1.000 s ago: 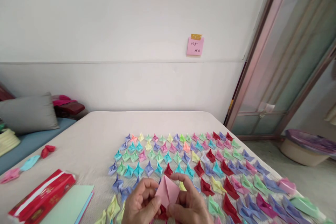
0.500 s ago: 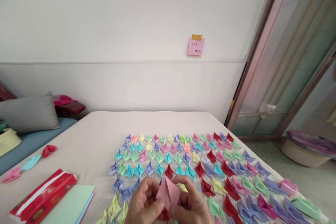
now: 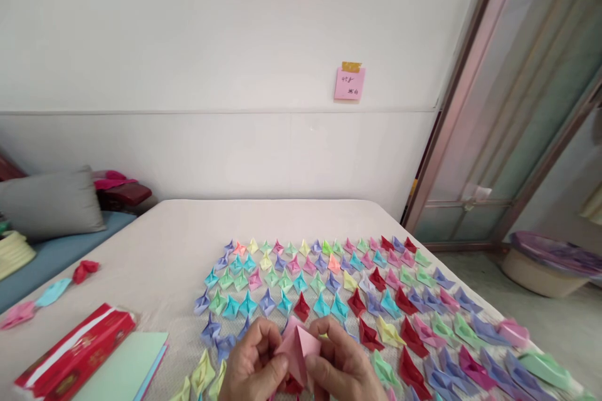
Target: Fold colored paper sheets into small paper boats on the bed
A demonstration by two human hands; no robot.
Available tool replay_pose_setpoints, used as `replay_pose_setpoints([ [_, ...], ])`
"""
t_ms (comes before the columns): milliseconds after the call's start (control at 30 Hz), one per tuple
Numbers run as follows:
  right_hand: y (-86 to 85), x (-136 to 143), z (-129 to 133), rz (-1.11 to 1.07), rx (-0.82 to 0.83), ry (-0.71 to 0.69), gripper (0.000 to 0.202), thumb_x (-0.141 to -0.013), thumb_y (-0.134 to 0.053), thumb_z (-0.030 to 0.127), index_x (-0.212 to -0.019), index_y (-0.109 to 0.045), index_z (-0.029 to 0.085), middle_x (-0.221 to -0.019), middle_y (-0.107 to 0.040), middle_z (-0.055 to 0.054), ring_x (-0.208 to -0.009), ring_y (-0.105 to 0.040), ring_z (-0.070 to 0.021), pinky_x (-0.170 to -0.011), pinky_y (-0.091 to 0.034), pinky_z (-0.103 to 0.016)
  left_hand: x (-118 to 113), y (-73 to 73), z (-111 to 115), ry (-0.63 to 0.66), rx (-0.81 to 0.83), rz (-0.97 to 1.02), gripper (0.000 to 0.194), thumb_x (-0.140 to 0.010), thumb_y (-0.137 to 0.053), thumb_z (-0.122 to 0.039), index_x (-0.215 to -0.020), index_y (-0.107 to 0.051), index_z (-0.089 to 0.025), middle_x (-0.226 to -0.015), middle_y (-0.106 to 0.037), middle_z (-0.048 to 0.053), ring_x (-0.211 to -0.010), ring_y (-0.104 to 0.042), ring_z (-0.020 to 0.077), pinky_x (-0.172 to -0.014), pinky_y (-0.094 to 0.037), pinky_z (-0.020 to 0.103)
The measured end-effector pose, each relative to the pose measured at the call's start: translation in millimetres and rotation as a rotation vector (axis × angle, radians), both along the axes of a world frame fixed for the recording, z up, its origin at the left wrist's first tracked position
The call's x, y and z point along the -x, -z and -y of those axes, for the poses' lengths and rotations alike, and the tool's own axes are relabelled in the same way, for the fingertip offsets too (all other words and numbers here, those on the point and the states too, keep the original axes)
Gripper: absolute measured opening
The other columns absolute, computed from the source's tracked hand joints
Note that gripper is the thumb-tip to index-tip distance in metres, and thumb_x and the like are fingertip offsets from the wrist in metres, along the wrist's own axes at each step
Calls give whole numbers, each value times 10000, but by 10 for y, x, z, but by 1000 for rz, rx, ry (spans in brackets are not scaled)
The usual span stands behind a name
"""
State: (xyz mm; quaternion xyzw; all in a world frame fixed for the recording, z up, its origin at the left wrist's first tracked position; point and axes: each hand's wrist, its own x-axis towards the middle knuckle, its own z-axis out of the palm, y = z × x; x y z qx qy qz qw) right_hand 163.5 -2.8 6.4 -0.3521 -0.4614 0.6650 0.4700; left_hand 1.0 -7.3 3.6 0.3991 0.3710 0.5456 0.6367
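Pink folded paper [image 3: 298, 349] is held up between both hands at the bottom middle, with a crease down its centre and its layers spread slightly apart. My left hand [image 3: 254, 360] pinches its left side between thumb and fingers. On the opposite side, my right hand [image 3: 345, 363] grips the right edge, thumb on the front face. Behind and below the hands stand rows of folded paper boats, among them a red boat [image 3: 302, 307] and a cyan boat [image 3: 339, 307]. My hands hide some of the boats in the nearer rows.
At left lie a red tissue pack [image 3: 78, 351] and a stack of coloured paper [image 3: 125, 366]. Several loose folded pieces, one a red piece [image 3: 85, 271], lie along the table's left side. A grey cushion [image 3: 51, 203] is beyond. A lidded tub [image 3: 540, 269] stands on the floor at right.
The pink paper has gone from a flat diamond to a partly opened shape, its layers parting at the top. Both thumbs have moved up and apart along its sides.
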Motion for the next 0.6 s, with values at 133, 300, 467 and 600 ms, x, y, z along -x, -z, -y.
replay_pose_setpoints([
  [133, 23, -40, -32, 12, 20, 44, 298, -722, -775, 379, -704, -566, 168, -495, -619, 48, -354, -462, -41, -387, -345, -164, 4, 22, -8, 20, -11, -53, 329, -667, -831, -413, -742, -621, -170, -636, -663, -5, -550, -538, 120, -533, -398, 217],
  [300, 32, -24, -26, -1, 43, 106, 272, -688, -802, 324, -674, -584, 163, -467, -634, 43, -347, -488, -49, -384, -357, -159, -7, 80, -29, 69, -13, -105, 340, -670, -818, -443, -794, -715, -144, -670, -672, 23, -605, -592, 158, -588, -453, 253],
  [467, 76, 3, -29, -95, 79, 129, 336, -638, -863, 376, -649, -610, 154, -433, -644, 36, -338, -518, -58, -387, -367, -152, -17, 175, -24, 1, 60, -150, 368, -647, -821, -489, -743, -729, -146, -580, -620, -6, -517, -511, 116, -518, -401, 224],
  [600, 70, 8, -20, -149, 99, 149, 286, -637, -882, 331, -608, -664, 148, -415, -660, 27, -331, -538, -58, -382, -370, -141, -33, 207, 7, -86, 84, -134, 369, -606, -844, -503, -718, -757, -162, -542, -640, -2, -496, -526, 118, -506, -403, 222],
])
